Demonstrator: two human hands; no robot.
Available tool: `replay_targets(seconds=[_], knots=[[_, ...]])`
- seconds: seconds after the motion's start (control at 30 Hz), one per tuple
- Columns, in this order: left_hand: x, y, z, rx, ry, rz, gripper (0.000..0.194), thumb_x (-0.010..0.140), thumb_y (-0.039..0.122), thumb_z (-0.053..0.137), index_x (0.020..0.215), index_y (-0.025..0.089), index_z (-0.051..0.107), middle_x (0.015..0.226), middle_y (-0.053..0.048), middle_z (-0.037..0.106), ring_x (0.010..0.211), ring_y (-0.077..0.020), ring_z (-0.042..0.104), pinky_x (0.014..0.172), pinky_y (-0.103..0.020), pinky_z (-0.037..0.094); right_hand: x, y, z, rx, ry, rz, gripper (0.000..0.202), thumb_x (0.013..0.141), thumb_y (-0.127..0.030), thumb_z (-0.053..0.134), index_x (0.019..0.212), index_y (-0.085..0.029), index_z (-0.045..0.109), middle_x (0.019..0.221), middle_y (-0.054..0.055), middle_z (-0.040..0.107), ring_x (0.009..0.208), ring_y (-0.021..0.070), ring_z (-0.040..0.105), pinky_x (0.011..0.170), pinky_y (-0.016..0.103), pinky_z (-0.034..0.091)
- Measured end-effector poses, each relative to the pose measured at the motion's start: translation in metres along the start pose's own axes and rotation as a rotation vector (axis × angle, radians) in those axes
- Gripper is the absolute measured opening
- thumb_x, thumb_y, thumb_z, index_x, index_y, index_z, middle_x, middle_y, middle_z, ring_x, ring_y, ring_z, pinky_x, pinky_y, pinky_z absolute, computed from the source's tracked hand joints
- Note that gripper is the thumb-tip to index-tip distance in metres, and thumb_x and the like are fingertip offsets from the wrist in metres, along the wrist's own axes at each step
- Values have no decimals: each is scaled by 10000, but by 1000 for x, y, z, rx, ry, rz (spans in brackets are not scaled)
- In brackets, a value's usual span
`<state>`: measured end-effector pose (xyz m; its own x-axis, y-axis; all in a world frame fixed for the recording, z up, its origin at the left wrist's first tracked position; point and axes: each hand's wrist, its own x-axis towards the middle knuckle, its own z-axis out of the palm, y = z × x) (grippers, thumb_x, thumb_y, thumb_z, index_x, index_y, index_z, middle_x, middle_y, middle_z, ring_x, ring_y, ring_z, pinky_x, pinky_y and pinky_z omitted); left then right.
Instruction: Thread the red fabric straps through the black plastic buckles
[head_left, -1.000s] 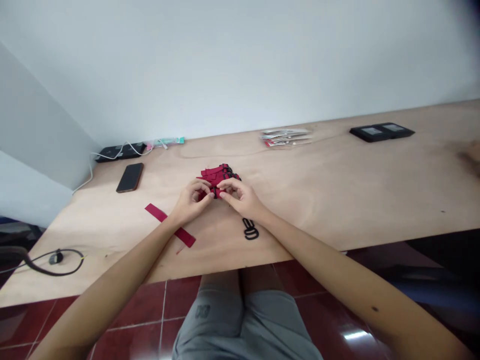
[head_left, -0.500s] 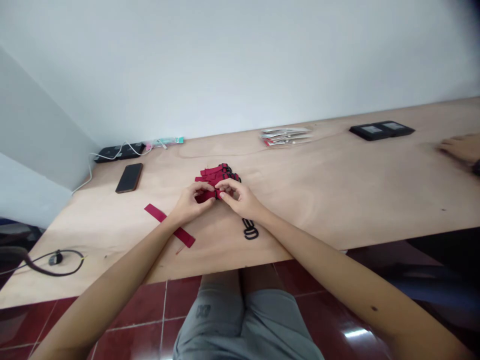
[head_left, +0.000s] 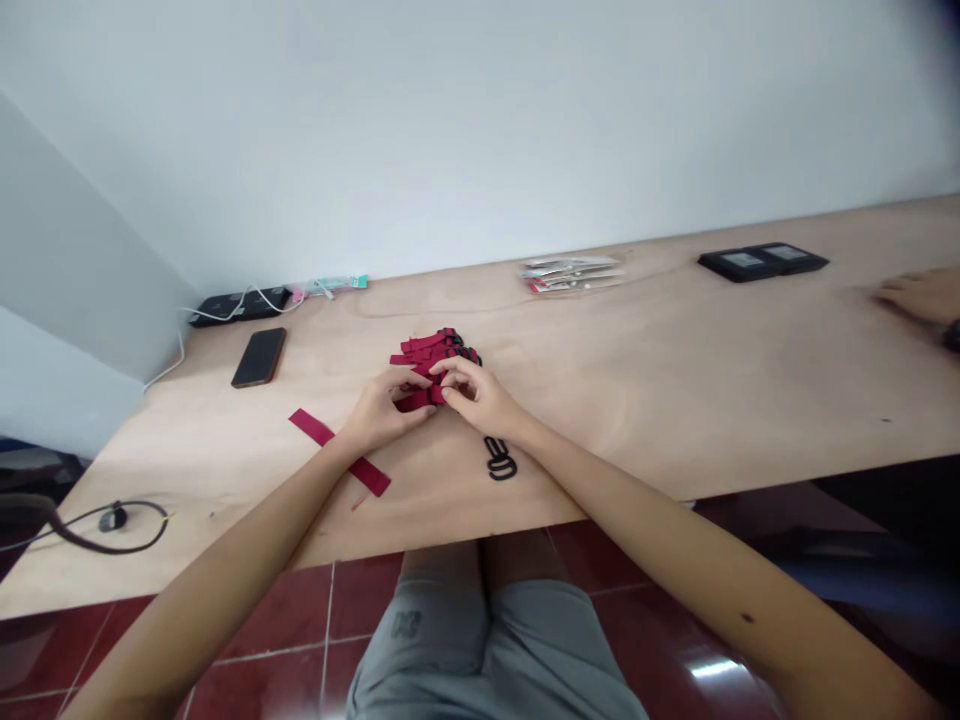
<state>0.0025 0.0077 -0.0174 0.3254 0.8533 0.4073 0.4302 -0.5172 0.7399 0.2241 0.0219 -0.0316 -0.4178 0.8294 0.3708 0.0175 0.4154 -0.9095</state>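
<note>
At the far left a black cable loops close to the near edge of the plywood tabletop, and behind it a dark smartphone lies flat in front of a power strip against the wall. A single flat red strap lies loose near the left forearm, not yet fitted with hardware as far as the view shows. The left hand and the right hand meet at the middle of the tabletop, fingers narrowed together on one folded red strap piece held just above the wood; whether a buckle is already on it is hidden by the fingers. Directly behind the hands sits a small pile of red straps with black buckles, which suggests that several pieces are done, with the held one in work and the loose strap left. Two black plastic buckles lie under the right wrist, near the front edge. To the right the wood is bare for a long stretch, giving wide room; a sheaf of packets and a black tray lie by the wall, and another person's hand rests at the far right edge.
</note>
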Motion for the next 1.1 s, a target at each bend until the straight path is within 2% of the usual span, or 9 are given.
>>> replay_targets(seconds=[0.23, 0.53, 0.97, 1.1], knots=[[1, 5, 0, 3, -16, 25, 310, 846, 291, 826, 1144, 222, 773, 1163, -79, 782, 1080, -255, 750, 940, -414, 651, 0, -5, -1, 11, -27, -11, 294, 899, -173, 604, 1188, -203, 652, 832, -11, 610, 735, 153, 554, 676, 278, 420], [0, 10, -1, -7, 15, 70, 290, 862, 248, 831, 1147, 223, 777, 1172, -88, 797, 1088, -269, 763, 913, -406, 637, 1, -5, -3, 35, -41, -29, 365, 885, -148, 579, 1243, -192, 632, 750, -52, 503, 652, 131, 445, 644, 285, 357], [0, 7, 2, 47, 29, 196, 234, 879, 208, 805, 1111, 213, 773, 1105, -77, 806, 1005, -234, 776, 907, -385, 640, 0, -4, 0, 60, -75, 20, 335, 863, -166, 626, 1195, -199, 608, 726, -63, 524, 638, 128, 478, 627, 270, 372], [1, 7, 1, 56, 44, 156, 240, 870, 229, 816, 1106, 214, 774, 1121, -81, 803, 1023, -244, 774, 882, -382, 652, 1, -3, 0, 51, -20, -1, 335, 904, -204, 637, 1238, -201, 603, 778, -36, 589, 696, 147, 535, 663, 282, 406]])
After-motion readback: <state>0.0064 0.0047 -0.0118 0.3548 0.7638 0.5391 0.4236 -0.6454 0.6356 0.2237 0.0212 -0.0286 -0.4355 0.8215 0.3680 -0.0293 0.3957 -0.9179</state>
